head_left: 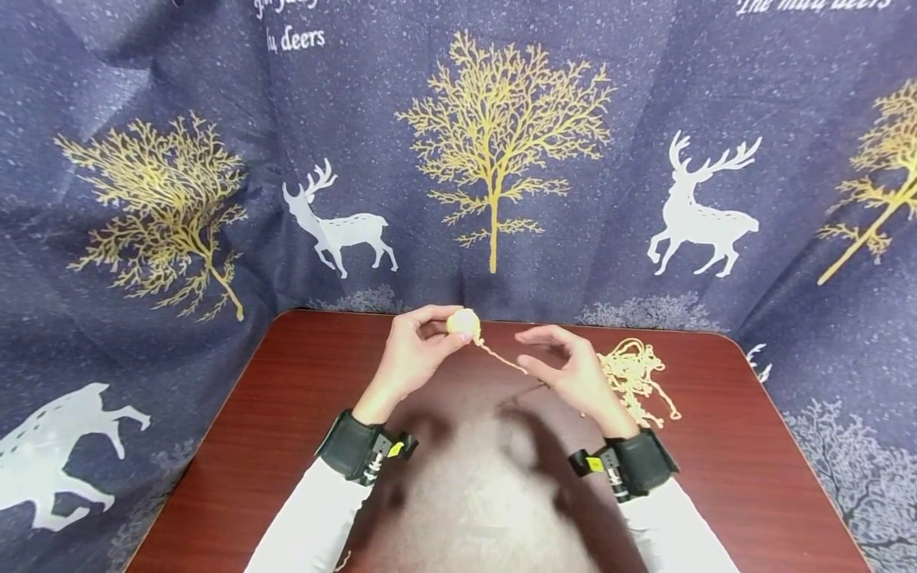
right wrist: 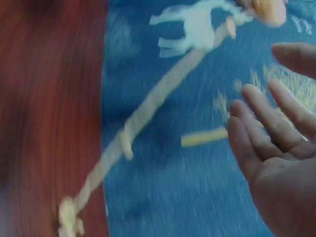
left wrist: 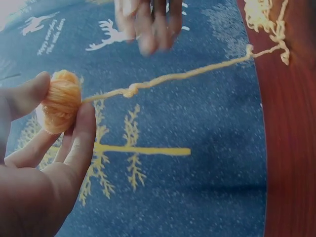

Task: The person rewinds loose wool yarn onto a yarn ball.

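A small ball of yellow yarn [head_left: 464, 322] is pinched between the thumb and fingers of my left hand [head_left: 411, 354], raised above the table. From the ball a yarn strand [left wrist: 187, 75] with a small knot [left wrist: 131, 91] stretches towards the right. My right hand [head_left: 569, 366] hovers beside that strand, its fingers loosely bent and apart. In the right wrist view no yarn lies within the right hand [right wrist: 279, 158], and the strand [right wrist: 158, 96] passes away from it, blurred. A loose tangle of the same yarn [head_left: 634, 374] lies on the table, partly behind the right hand.
Both hands are over a reddish-brown table [head_left: 243, 454]. A blue cloth [head_left: 458, 199] printed with deer and trees hangs behind and around it. A short yarn end [head_left: 342, 562] shows by the left sleeve at the lower edge of the head view.
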Demonstrator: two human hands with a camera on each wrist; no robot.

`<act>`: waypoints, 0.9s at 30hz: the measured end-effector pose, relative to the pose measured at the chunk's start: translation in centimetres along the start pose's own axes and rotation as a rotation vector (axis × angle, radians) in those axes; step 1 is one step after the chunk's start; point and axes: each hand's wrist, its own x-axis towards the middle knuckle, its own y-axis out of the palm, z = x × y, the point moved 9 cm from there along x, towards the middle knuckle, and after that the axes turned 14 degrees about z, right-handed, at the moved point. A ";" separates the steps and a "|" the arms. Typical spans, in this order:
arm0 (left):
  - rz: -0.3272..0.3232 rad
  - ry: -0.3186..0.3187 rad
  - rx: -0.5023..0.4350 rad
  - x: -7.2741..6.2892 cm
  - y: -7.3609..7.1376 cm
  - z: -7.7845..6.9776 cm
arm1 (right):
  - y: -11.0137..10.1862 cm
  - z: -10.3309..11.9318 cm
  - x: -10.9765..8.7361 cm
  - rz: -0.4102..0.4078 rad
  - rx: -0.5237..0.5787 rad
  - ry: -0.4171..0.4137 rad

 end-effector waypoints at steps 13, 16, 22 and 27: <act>0.021 0.051 -0.031 -0.3 1.0 -1.6 | 4.2 1.2 4.0 -0.044 0.348 -0.095; 0.015 0.050 -0.015 -0.3 0.9 -1.6 | 4.4 1.1 3.8 -0.052 0.295 -0.084; -0.100 0.067 0.040 -0.6 -0.9 -1.4 | 3.2 0.1 1.8 -0.075 0.212 -0.032; -0.210 0.053 0.026 -0.9 -2.8 -0.3 | 0.9 -1.7 -0.8 -0.072 0.157 0.065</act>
